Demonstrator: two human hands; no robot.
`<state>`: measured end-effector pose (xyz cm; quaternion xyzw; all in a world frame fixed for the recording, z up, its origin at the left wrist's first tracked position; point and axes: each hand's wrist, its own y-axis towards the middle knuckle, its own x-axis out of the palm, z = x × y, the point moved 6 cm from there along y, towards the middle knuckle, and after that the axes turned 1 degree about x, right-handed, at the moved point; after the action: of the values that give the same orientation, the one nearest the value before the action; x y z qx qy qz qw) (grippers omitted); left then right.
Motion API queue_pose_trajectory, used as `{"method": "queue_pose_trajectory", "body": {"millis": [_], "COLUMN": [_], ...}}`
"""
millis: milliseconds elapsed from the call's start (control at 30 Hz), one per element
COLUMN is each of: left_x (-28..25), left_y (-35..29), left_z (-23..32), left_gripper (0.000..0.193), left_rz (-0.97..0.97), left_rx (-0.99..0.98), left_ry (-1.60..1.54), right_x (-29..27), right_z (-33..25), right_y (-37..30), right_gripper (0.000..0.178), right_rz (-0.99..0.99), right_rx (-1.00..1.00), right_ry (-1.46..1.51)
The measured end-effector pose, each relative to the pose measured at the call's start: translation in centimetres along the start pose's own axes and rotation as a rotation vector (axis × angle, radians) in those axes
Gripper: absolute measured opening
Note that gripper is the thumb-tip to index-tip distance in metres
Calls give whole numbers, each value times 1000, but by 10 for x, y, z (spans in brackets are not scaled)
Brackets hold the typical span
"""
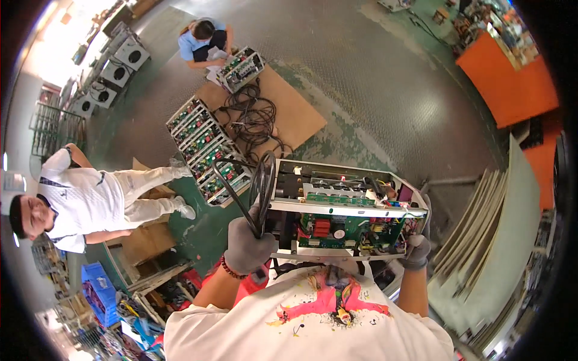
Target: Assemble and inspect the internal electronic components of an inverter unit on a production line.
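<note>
Held in front of my chest is an open metal electronics chassis (361,212), its green circuit boards, wires and red parts bare. My left hand (248,245), in a grey glove with a beaded bracelet at the wrist, is closed at its left end. A looped black cable (262,191) rises beside that hand and lies against it; whether the fingers also grip the cable is hidden. At the chassis's right end my right hand (416,251), also gloved, has its fingers wrapped round the lower corner.
Similar open chassis (208,150) stand in a row on the floor ahead left, beside coiled black cables (256,120) on a brown board (304,123). One person (205,45) crouches beyond; another (90,198) stands at left. Leaning panels (503,228) line the right. A blue bin (99,293) sits lower left.
</note>
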<state>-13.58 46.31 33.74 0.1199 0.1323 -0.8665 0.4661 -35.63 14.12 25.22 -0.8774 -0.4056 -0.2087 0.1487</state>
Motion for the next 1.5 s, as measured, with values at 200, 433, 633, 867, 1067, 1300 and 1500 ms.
{"method": "queue_pose_trajectory", "body": {"millis": [200, 433, 633, 867, 1067, 1300, 1500], "left_x": [4, -28, -22, -27, -56, -69, -81], "left_y": [-30, -80, -69, -52, -9, -6, 30], "left_z": [-1, -3, -54, -69, -48, -44, -27], "left_gripper": [47, 37, 49, 31, 24, 34, 38], "left_rz": [92, 220, 339, 518, 678, 991, 1231], "left_rx": [-5, -113, -315, -490, -497, -574, -670], "left_ry": [-35, -205, -365, -516, -562, -663, -702], "right_x": [19, 104, 137, 154, 233, 307, 356], "right_z": [-16, -59, -71, -47, -46, -20, 47], "right_y": [13, -7, 55, 126, 208, 280, 343], "right_gripper": [102, 100, 82, 103, 101, 86, 73], "right_rz": [-177, -287, -449, -419, -552, -739, -692], "right_rx": [-18, 21, 218, 299, 323, 438, 639], "right_ry": [-54, -128, -76, -313, -486, -508, -471]}}
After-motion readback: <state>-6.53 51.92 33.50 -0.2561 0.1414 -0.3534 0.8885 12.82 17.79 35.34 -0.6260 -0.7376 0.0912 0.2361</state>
